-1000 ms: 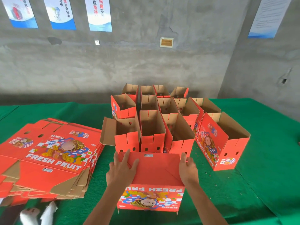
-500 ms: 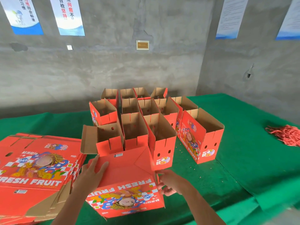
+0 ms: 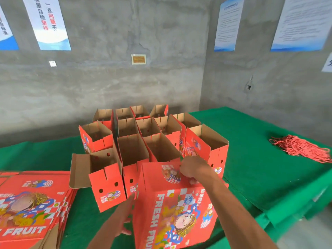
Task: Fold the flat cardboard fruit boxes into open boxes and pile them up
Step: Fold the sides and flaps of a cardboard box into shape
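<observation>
On the green tabletop (image 3: 260, 159), near us, we hold an orange fruit box (image 3: 172, 203) tilted against the group of folded open boxes (image 3: 143, 141). Our right hand (image 3: 193, 170) curls its grip round the box's far edge; our left hand (image 3: 127, 212) presses spread fingers against its left side. Flat boxes (image 3: 30, 209) lie stacked at left.

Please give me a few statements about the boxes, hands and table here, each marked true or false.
1. The right hand rests on the box being folded. True.
2. The pile of flat boxes lies on the person's right. False: it lies on the left.
3. A bundle of red cords lies on the green table. True.
4. The folded boxes have closed lids. False: they stand open.
</observation>
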Tool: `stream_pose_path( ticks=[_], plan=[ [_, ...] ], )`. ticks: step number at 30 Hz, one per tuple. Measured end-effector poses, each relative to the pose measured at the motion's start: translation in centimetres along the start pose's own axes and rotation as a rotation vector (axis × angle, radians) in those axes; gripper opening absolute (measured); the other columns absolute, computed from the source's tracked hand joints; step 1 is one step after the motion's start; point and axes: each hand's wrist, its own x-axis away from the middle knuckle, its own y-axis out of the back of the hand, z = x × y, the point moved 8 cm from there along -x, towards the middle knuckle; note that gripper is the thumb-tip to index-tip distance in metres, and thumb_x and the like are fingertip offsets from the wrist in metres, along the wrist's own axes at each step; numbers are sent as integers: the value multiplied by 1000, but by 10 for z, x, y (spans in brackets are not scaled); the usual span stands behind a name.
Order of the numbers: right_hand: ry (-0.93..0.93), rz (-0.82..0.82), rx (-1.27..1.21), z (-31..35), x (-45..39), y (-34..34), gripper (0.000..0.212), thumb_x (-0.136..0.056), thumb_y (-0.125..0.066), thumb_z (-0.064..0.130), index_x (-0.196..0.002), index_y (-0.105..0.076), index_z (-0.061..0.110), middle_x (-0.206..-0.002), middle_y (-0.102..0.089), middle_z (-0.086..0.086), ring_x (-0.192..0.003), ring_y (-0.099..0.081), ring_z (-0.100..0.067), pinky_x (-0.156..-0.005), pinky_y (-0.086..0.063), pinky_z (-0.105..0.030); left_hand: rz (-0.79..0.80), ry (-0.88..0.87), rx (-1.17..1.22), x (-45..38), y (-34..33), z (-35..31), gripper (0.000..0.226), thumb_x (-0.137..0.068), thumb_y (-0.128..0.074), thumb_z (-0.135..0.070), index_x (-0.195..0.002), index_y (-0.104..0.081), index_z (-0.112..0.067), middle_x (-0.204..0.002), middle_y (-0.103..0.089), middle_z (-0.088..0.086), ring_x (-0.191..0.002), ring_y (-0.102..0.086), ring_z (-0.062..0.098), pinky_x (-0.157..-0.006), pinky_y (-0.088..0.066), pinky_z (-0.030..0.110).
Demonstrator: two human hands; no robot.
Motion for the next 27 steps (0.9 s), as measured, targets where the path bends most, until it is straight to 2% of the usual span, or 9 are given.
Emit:
stream_pose_path(
  ticks=[3,6,10,14,17,20,23,25,27],
  plan=[
    [23,-143,329,8,20,20,32,-101,-51,14,-129,-66,12,-129,-69,-9,-119,-66,-30,-91,-55,-39,298,-63,135,0,-71,-15,63,-98,-57,-56,-151,-35,-30,-157,-39,10,-142,-37,46,-99,-43,67],
    [-10,-175,374,-9,35,11,33,-98,-61,12,-129,-67,19,-131,-68,-5,-122,-65,-28,-90,-54,-38,445,-256,74,3,-116,-39,64,-96,-68,-31,-147,-36,-52,-157,-41,-1,-136,-49,32,-98,-50,65],
    [0,-221,287,-51,51,-23,45,-100,-50,6,-140,-51,27,-134,-62,-8,-125,-60,-31,-94,-53,-37,565,-282,140,13,-170,-58,64,-81,-81,-54,-139,-55,-49,-142,-60,-7,-130,-58,28,-93,-53,67],
    [-26,-314,217,-85,69,-62,56,-93,-58,9,-137,-47,43,-130,-51,-24,-119,-54,-42,-94,-51,-42,519,-276,225,23,-213,-72,69,-79,-47,-91,-130,-61,-48,-121,-73,-9,-117,-67,20,-100,-51,57],
    [-73,-343,234,-109,62,-77,54,-59,-91,21,-107,-73,40,-101,-65,-32,-81,-68,-45,-65,-59,-43,441,-300,336,28,-227,-74,69,-87,-41,-82,-144,-49,-44,-133,-68,-7,-121,-65,17,-106,-49,55],
    [16,-377,254,-130,44,-99,35,-90,-70,29,-124,-64,36,-134,-56,-31,-107,-62,-51,-90,-55,-48,358,-368,361,31,-234,-76,61,-86,-41,-79,-144,-32,-65,-149,-50,-18,-133,-53,19,-100,-49,65],
    [-60,-300,48,-167,15,-117,42,-61,-97,36,-98,-77,34,-113,-67,-36,-80,-71,-45,-67,-63,-44,372,-371,320,32,-246,-79,50,-91,-41,-74,-139,-27,-75,-150,-41,-27,-132,-50,14,-95,-50,68],
    [-1,-330,80,-174,1,-119,42,-82,-82,44,-121,-71,35,-138,-49,-43,-112,-62,-55,-84,-62,-49,356,-384,284,25,-253,-86,51,-94,-43,-71,-142,-25,-72,-149,-35,-28,-129,-46,11,-94,-52,63],
    [13,-274,105,-184,-20,-130,44,-105,-48,44,-148,-45,36,-164,-11,-34,-148,-30,-48,-113,-45,-48,298,-410,220,15,-255,-90,60,-95,-50,-66,-149,-23,-63,-148,-31,-23,-129,-43,15,-89,-56,59]
  ],
)
